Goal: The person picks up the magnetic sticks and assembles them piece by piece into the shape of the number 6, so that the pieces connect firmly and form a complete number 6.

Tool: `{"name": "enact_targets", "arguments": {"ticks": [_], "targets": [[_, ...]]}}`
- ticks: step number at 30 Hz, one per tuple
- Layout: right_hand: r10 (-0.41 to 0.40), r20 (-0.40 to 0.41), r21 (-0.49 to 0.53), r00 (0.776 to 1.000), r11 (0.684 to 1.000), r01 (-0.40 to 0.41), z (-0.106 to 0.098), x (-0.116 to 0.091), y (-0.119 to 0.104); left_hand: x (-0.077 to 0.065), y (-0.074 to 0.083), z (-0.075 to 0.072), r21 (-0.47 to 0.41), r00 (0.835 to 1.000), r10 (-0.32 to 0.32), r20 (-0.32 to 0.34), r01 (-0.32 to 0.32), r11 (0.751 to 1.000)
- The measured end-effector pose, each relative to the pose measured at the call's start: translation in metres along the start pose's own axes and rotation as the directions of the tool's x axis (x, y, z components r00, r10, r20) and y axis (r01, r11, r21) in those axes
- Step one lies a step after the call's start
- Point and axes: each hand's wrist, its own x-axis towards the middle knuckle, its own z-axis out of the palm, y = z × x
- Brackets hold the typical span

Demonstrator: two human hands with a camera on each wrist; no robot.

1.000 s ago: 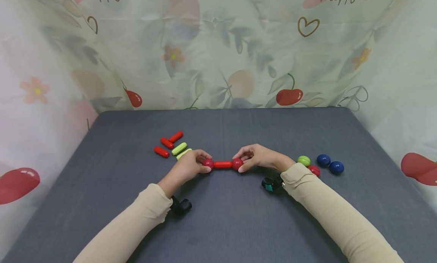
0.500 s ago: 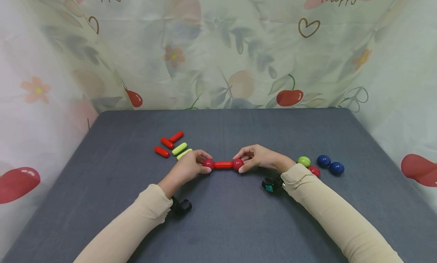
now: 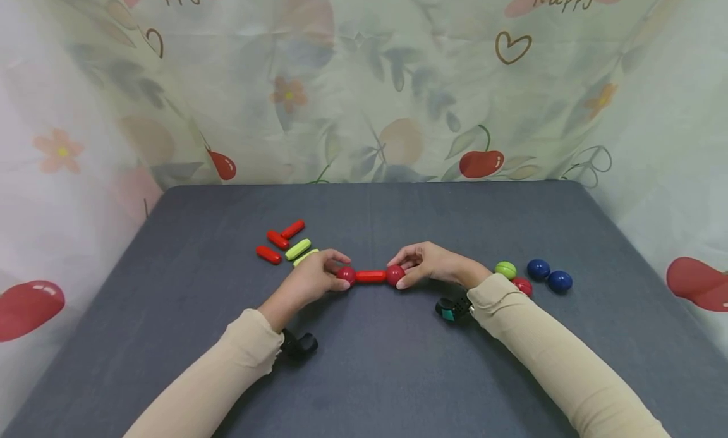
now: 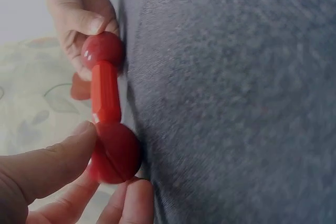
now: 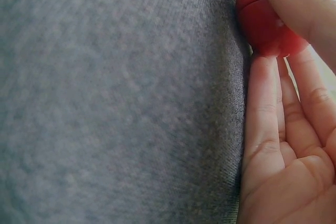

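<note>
A red rod (image 3: 371,276) lies at mid-table with a red ball at each end, in one straight line like a dumbbell. My left hand (image 3: 316,276) pinches the left red ball (image 3: 346,275) between thumb and fingertips. At the other end, my right hand (image 3: 435,263) holds the right red ball (image 3: 395,275) the same way. In the left wrist view the rod (image 4: 106,93) meets both balls without a visible gap. The right wrist view shows the thumb over the right ball (image 5: 261,17), with fingertips at its lower side.
Several red rods (image 3: 268,255) and light green rods (image 3: 298,249) lie beyond my left hand, one partly covered by it. By my right forearm are a green ball (image 3: 505,270), another red ball (image 3: 522,286) and two blue balls (image 3: 538,269). A patterned curtain (image 3: 364,109) hangs behind the table.
Both hands stay on the red balls and the joined piece keeps its place. The whole head view shifts only very slightly.
</note>
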Motion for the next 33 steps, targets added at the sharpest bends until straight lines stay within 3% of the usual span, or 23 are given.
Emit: {"name": "enact_targets", "arguments": {"ticks": [6,12,17,22,27,33], "targets": [[-0.005,0.005,0.002,1.000,1.000,0.005,0.000,0.000,0.001,-0.007,-0.006,-0.017,-0.066,1.000,0.013,0.009,-0.012,0.998],[-0.012,0.010,0.000,1.000,1.000,0.012,0.000,0.001,0.001,-0.017,-0.009,-0.054,-0.161,0.999,0.046,-0.024,-0.049,0.986],[-0.007,0.009,-0.008,1.000,1.000,0.007,-0.001,0.001,0.002,-0.022,-0.016,-0.086,-0.173,0.995,0.008,-0.098,-0.025,0.985],[-0.012,0.013,-0.007,1.000,1.000,0.013,-0.001,0.002,0.003,-0.020,-0.034,-0.108,-0.215,0.988,-0.033,-0.151,-0.001,0.977],[-0.016,0.012,-0.009,1.000,1.000,0.016,-0.001,0.003,0.004,-0.011,-0.055,-0.117,-0.241,0.977,-0.132,-0.166,0.089,0.966],[-0.018,0.006,-0.009,1.000,1.000,0.018,-0.001,0.002,0.004,0.003,-0.073,-0.112,-0.231,0.963,-0.235,-0.136,0.200,0.952]]}}
